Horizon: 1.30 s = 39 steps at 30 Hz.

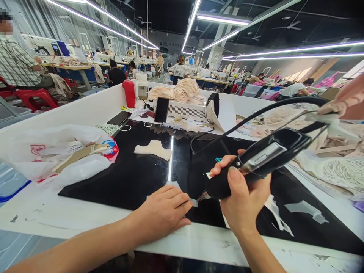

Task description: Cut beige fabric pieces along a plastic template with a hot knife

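Observation:
My right hand (244, 193) is wrapped round a black corded handheld tool (256, 163) with a pointed metal tip. The tip meets the right end of a small pale grey piece (194, 203) on a glossy black board (136, 178). Over that piece lies my left hand (167, 208), its fingers together and bent, pressing down close to the tip. The hand covers most of the piece, so its outline and material are unclear. A cream cut-out piece (153, 149) lies farther back on the board. Pale scraps (307, 210) are to the right.
A white plastic bag (76, 170) of strips sits at left. Behind stand a phone (161, 110), a white vented box (186, 110) topped with cream pieces, and a red bottle (129, 93). The tool's black cord (236, 131) loops over the board. Piled pieces (338, 140) fill the right. People sew beyond.

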Tool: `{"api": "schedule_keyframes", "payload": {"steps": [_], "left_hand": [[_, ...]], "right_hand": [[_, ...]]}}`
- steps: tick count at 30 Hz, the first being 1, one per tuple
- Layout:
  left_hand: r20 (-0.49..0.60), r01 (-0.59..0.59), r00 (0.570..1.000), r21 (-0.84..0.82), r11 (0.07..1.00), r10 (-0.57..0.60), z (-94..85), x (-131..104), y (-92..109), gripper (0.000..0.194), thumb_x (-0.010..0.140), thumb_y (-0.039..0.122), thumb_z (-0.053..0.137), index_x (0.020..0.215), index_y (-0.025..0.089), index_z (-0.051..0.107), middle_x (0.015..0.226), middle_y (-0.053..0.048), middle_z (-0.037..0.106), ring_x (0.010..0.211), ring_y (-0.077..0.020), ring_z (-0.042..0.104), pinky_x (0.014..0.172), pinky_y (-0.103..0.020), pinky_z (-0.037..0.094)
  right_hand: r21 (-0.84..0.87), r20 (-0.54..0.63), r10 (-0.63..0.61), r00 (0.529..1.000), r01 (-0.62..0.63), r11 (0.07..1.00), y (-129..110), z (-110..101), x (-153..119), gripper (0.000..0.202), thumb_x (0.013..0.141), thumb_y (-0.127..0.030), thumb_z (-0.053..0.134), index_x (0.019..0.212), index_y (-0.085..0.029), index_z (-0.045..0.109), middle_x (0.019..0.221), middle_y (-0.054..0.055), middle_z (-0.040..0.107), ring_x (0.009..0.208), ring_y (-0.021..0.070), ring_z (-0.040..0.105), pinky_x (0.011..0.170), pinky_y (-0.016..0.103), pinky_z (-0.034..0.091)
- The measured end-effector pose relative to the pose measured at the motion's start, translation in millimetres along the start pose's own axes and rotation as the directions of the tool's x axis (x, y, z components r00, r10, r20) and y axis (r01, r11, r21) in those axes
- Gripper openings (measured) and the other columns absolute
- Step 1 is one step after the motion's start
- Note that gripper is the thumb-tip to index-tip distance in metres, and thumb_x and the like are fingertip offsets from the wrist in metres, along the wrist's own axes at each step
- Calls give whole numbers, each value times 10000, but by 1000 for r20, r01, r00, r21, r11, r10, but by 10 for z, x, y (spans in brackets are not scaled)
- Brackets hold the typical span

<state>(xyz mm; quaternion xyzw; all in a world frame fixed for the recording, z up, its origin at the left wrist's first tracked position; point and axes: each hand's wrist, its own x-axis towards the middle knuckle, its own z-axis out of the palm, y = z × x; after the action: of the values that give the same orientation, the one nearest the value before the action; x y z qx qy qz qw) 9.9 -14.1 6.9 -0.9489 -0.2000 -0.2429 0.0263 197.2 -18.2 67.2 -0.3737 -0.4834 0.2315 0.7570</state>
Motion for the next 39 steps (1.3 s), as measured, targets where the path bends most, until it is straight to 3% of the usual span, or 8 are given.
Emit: {"api": "schedule_keyframes", "payload": {"steps": [18, 26, 29, 32, 36, 39], "left_hand": [[9, 13, 1000, -19, 1000, -13, 30, -15, -10, 295, 1040, 383, 583, 1226, 160, 631, 1120, -66, 679, 1079, -215, 624, 997, -360, 491], [31, -10, 999, -7, 1000, 11, -18, -6, -24, 315, 1061, 429, 533, 1192, 165, 646, 1189, -43, 689, 1099, -174, 630, 1075, -337, 467], [35, 63, 997, -13, 998, -62, -129, -96, -67, 314, 1076, 410, 503, 1233, 170, 632, 1236, -35, 688, 1162, -171, 616, 1153, -357, 423], [9, 178, 984, -72, 981, -178, -289, -292, -114, 305, 1051, 382, 567, 1248, 159, 634, 1219, -49, 695, 1129, -182, 635, 1129, -361, 448], [32, 335, 942, -170, 927, -335, -464, -614, -207, 344, 975, 328, 698, 1267, 157, 639, 1212, -82, 687, 1120, -225, 637, 1060, -394, 493], [42, 410, 911, -215, 887, -411, -497, -770, -241, 350, 942, 295, 737, 1256, 169, 649, 1238, -94, 672, 1172, -249, 617, 1049, -410, 496]], "right_hand": [[11, -13, 34, 999, -34, 999, -48, 4, -43, 355, 865, -320, 791, 1147, -266, 582, 857, -21, 666, 655, 150, 624, 623, 322, 566], [77, -185, 151, 971, -139, 987, -233, 139, 10, 471, 621, -283, 856, 1029, -232, 626, 726, -29, 667, 580, 173, 620, 565, 322, 583], [98, -172, 192, 966, -177, 979, -237, 217, -1, 493, 586, -294, 855, 1020, -229, 630, 723, -22, 668, 591, 187, 625, 558, 338, 589], [126, -144, 194, 971, -176, 976, -209, 332, -40, 483, 611, -305, 866, 1022, -236, 621, 742, -27, 667, 608, 180, 625, 560, 328, 583], [169, -65, 127, 990, -114, 979, -144, 528, -107, 433, 699, -321, 849, 1053, -240, 612, 759, -36, 657, 607, 162, 617, 545, 307, 561], [187, -15, 89, 996, -85, 979, -96, 673, -152, 400, 752, -319, 827, 1072, -232, 603, 782, -31, 654, 614, 154, 609, 553, 304, 555]]}}
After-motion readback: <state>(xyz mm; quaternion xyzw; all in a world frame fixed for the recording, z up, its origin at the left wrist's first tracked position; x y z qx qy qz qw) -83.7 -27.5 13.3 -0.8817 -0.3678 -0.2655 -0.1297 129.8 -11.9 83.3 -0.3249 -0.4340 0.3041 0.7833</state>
